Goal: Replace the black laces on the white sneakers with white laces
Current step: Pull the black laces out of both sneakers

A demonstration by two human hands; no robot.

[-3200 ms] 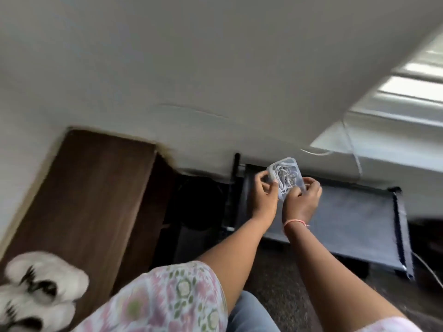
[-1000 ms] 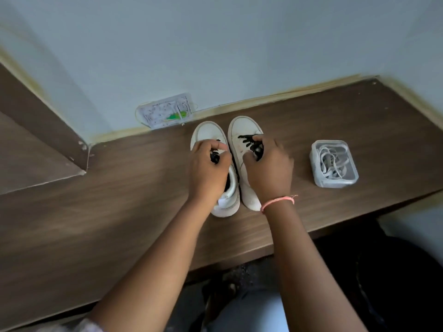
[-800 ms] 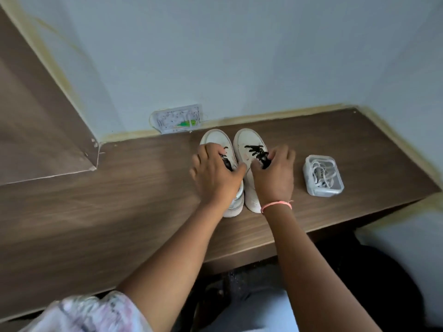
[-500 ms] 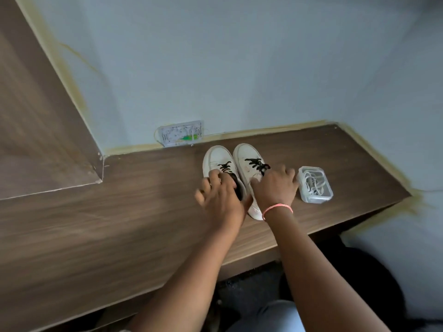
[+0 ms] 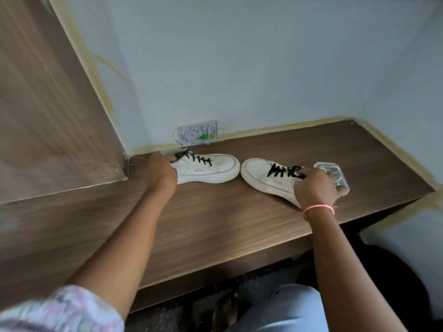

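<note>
Both hands are down on the desk [image 5: 215, 219], one sneaker each. The left hand [image 5: 161, 174] grips the heel end of the left sneaker [image 5: 208, 169], fingers curled round the collar, and that shoe stretches away from the grip to the right, toe pointing at its partner. Its black lace [image 5: 195, 158] runs in crossed rows just beyond the knuckles, still threaded, with a loose end showing right at the fingers.

The right hand [image 5: 315, 188] grips the heel end of the right sneaker [image 5: 266, 176], fingers curled over the collar. This shoe runs leftward from the grip, so the two toes nearly meet, a narrow gap of desk between them. Its black lace [image 5: 285, 171] sits just left of the fingertips, bunched in a knot close to the hand; whether the fingers actually pinch that knot, I cannot tell. There's a pink band [image 5: 318, 208] on that wrist.

Right behind the right hand, just past the knuckles, sits the clear box [image 5: 335, 174] with the white laces [image 5: 329, 169] coiled inside, partly hidden by the hand. It lies close enough that I cannot tell whether it touches the fingers.

Beyond the left grip, against the wall [image 5: 239, 68], a socket plate [image 5: 197, 135] with a green patch sits low at the desk's back edge. To the left of that hand rises a wooden panel [image 5: 48, 104]. Nearer the camera a patterned sleeve [image 5: 60, 310] blurs the bottom corner.
</note>
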